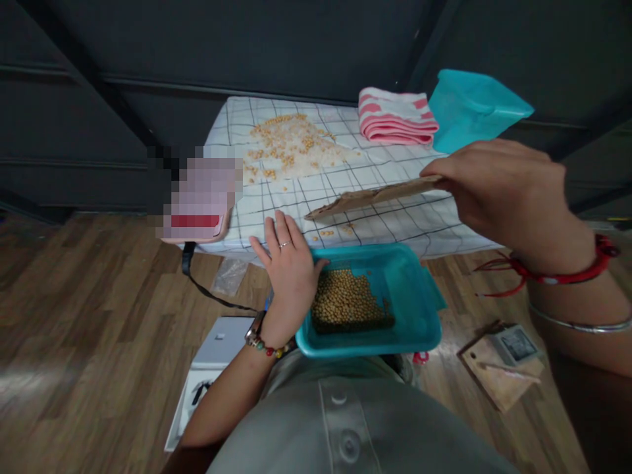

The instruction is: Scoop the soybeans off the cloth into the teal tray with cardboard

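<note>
Two hands are in the head view, both belonging to the person.

Right hand (508, 191): the grip is closed on the right end of a cardboard strip (370, 196), thumb and fingers pinching its edge. The strip runs left from the grip and slopes slightly downward, held clear above the checked cloth (395, 168) that covers the tabletop. A few loose beans (326, 232) lie on the cloth below the strip's free end.

Left hand (289, 276): the grip is open, fingers straight and pointing toward the tabletop edge. The thumb rests against the left rim of a teal tray (424, 289).

The tray sits just below the near tabletop edge, against the person's lap. It holds a heap of soybeans (345, 299), piled toward the left hand.

Further back on the cloth lies a scattered pile of beans (291, 145). A striped towel (395, 117) and a teal bag (474, 105) sit at the far right end.
</note>
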A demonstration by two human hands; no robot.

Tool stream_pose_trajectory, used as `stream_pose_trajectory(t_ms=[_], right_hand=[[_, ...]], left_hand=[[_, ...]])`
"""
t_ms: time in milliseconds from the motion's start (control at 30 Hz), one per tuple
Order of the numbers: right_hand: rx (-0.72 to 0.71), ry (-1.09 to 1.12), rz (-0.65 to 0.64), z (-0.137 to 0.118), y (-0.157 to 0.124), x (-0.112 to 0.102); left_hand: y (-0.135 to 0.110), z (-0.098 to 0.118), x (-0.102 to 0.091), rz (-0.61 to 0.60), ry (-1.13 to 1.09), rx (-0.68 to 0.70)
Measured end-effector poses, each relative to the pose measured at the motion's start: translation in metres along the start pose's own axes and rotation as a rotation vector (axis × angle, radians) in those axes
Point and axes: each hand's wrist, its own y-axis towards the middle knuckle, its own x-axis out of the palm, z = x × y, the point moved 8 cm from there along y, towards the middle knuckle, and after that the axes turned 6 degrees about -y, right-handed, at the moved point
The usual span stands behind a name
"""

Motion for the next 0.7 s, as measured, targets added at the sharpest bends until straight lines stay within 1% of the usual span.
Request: stream_pose_trajectory(t_ms=[167, 300, 433, 700], right_hand=[[0.027, -0.024, -0.071, 0.002, 0.003, 0.001], [0.02, 0.026, -0.09, 0.0, 0.003, -0.002], [0.013, 0.085, -0.08, 0.0, -0.002, -0.006], [-0.04, 0.156, -0.054, 0.002, -0.014, -0.014]], left_hand=[[0.001, -0.001, 0.0, -0.008, -0.012, -0.018], [0.001, -0.002, 0.001, -0.001, -0.02, -0.007], [0.0, -0.002, 0.001, 0.02, -0.033, 0.007], [0.001, -0.001, 0.002, -0.026, 0.007, -0.012]])
